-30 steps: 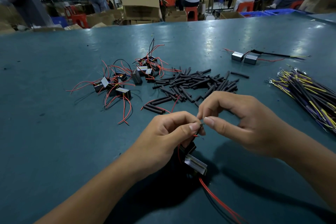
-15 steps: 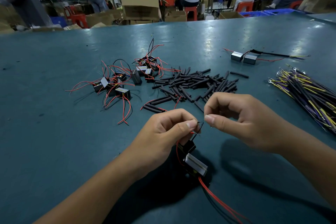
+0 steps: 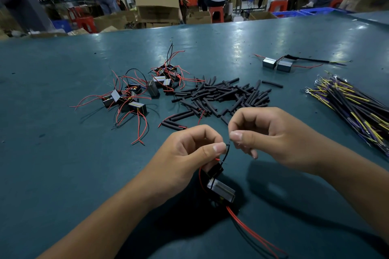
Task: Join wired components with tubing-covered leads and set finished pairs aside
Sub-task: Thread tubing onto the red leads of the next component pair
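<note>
My left hand (image 3: 189,153) pinches the thin black leads (image 3: 226,152) of two small box components; the silver-faced one (image 3: 221,190) and a black one (image 3: 215,169) hang below it, trailing red wires (image 3: 252,231) toward me. Just to the right, my right hand (image 3: 267,132) has thumb and forefinger pinched at the tip of those leads; what it grips is too small to tell. Beyond my hands lies a heap of black tubing pieces (image 3: 221,96). A finished pair (image 3: 277,65) with a tubing-covered lead rests at the far right.
Loose wired components with red and black leads (image 3: 134,94) are scattered at the left centre of the teal table (image 3: 63,164). A bundle of yellow, purple and black wires (image 3: 353,107) lies at the right edge. People sit at benches with cardboard boxes behind.
My right hand has drawn slightly right and up, opening a small gap from my left thumb. The black leads now stand visible between the two hands.
</note>
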